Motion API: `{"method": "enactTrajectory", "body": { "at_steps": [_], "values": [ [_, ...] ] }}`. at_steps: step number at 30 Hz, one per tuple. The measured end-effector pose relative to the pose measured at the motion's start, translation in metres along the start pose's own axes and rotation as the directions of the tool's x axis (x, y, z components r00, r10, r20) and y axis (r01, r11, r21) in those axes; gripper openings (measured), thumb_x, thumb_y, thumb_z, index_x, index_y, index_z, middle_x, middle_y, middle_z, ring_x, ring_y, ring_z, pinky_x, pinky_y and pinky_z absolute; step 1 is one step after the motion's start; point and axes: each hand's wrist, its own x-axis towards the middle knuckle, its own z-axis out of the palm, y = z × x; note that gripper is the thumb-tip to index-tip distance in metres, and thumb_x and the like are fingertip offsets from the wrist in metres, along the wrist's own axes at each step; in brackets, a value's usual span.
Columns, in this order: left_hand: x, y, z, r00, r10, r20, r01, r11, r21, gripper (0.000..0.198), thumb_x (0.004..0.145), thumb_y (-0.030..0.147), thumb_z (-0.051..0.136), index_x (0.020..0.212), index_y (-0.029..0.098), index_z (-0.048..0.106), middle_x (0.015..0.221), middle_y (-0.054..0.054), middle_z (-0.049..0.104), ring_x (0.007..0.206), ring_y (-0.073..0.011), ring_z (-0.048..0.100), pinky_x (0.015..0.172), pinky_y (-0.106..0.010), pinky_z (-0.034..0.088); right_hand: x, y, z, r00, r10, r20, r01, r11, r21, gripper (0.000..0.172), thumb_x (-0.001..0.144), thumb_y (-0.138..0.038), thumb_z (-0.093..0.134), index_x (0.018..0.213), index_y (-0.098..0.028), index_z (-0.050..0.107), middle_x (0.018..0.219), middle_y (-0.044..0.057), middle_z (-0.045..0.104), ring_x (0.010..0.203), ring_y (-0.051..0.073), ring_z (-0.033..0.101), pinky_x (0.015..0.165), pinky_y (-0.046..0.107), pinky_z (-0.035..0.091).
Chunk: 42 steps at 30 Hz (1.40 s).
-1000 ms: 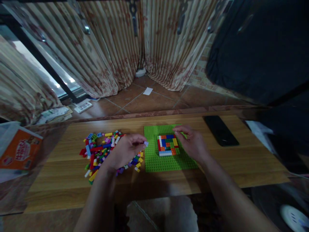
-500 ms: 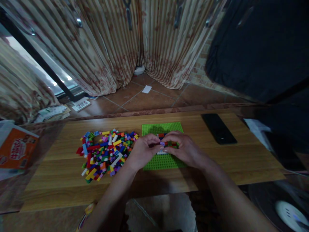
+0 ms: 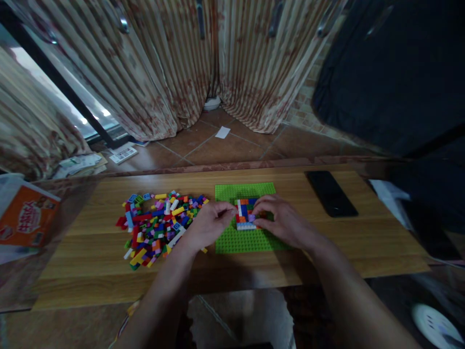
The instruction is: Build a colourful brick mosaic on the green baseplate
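Head view: my right hand (image 3: 282,219) seems to pinch a small purple brick (image 3: 252,218) atop the multicoloured block (image 3: 244,211). My left hand (image 3: 209,223) hovers just left of it, fingertips bunched; I can't tell if they hold anything. I read this as seating the brick; the next move calls for squaring it and pressing down. Beneath lies the green baseplate (image 3: 240,247); farther left, a loose brick pile (image 3: 157,231) on the surface (image 3: 87,276).

The single view looks from the person's head, forward and down over the counter (image 3: 90,252), far enough back to take in its whole length. The left hand (image 3: 209,224) and right hand (image 3: 280,220) fall below mid-frame; curtains (image 3: 152,72) and floor (image 3: 203,155) lie farther off, above.
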Motion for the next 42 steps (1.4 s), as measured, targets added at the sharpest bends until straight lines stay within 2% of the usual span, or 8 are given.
{"method": "enactTrajectory", "body": {
  "at_steps": [4, 8, 29, 34, 37, 42],
  "values": [
    [-0.003, -0.003, 0.007, 0.994, 0.018, 0.106, -0.024, 0.998, 0.055, 0.028, 0.090, 0.031, 0.047, 0.089, 0.017, 0.071, 0.075, 0.001, 0.064, 0.068, -0.0110, 0.054, 0.062, -0.020, 0.041, 0.002, -0.002, 0.003, 1.000, 0.002, -0.004, -0.002, 0.998, -0.058, 0.006, 0.080, -0.022, 0.067, 0.085, -0.022, 0.069, 0.098, 0.005, 0.064, 0.099, 0.022, 0.056, 0.089, 0.039, 0.043],
    [-0.002, -0.005, 0.013, 0.988, 0.038, 0.150, -0.054, 0.993, 0.105, 0.031, 0.091, 0.033, 0.044, 0.094, 0.019, 0.072, 0.081, 0.001, 0.068, 0.073, -0.0127, 0.059, 0.066, -0.022, 0.044, 0.003, -0.003, 0.004, 1.000, -0.009, -0.007, 0.008, 0.996, -0.086, 0.006, 0.079, -0.022, 0.067, 0.085, -0.021, 0.069, 0.098, 0.005, 0.064, 0.099, 0.022, 0.056, 0.089, 0.039, 0.043],
    [-0.001, 0.005, 0.016, 0.990, 0.001, 0.142, -0.031, 0.977, 0.211, 0.033, 0.091, 0.032, 0.042, 0.091, 0.017, 0.072, 0.071, 0.001, 0.063, 0.065, -0.0115, 0.054, 0.061, -0.020, 0.040, 0.003, 0.003, 0.004, 1.000, -0.001, 0.003, 0.001, 1.000, -0.024, 0.011, 0.078, -0.020, 0.068, 0.088, -0.023, 0.070, 0.102, 0.005, 0.063, 0.100, 0.021, 0.056, 0.090, 0.039, 0.045],
    [-0.001, 0.004, 0.017, 0.989, 0.002, 0.150, -0.033, 0.979, 0.202, 0.034, 0.092, 0.033, 0.042, 0.091, 0.016, 0.072, 0.071, 0.000, 0.063, 0.064, -0.0116, 0.054, 0.060, -0.020, 0.041, 0.003, 0.003, 0.002, 1.000, -0.006, 0.005, 0.006, 1.000, -0.001, 0.008, 0.083, -0.022, 0.063, 0.087, -0.023, 0.070, 0.102, 0.005, 0.064, 0.100, 0.021, 0.057, 0.090, 0.038, 0.045],
    [0.000, 0.002, 0.015, 0.991, 0.002, 0.135, -0.028, 0.982, 0.187, 0.034, 0.092, 0.034, 0.042, 0.092, 0.017, 0.072, 0.075, 0.000, 0.066, 0.068, -0.0123, 0.056, 0.062, -0.020, 0.042, 0.003, 0.002, 0.001, 0.999, 0.007, -0.038, -0.007, 1.000, 0.004, 0.010, 0.087, -0.024, 0.058, 0.086, -0.022, 0.068, 0.097, 0.005, 0.064, 0.095, 0.020, 0.058, 0.087, 0.037, 0.045],
    [-0.001, 0.002, 0.012, 0.990, 0.027, 0.135, -0.055, 0.977, 0.205, 0.034, 0.092, 0.034, 0.041, 0.092, 0.018, 0.072, 0.074, 0.001, 0.065, 0.067, -0.0117, 0.056, 0.061, -0.020, 0.041, 0.004, 0.005, 0.004, 0.972, 0.152, -0.177, -0.166, 0.984, -0.067, 0.013, 0.084, -0.032, 0.062, 0.079, -0.020, 0.064, 0.089, 0.006, 0.065, 0.087, 0.021, 0.060, 0.081, 0.036, 0.046]
  ]
}}
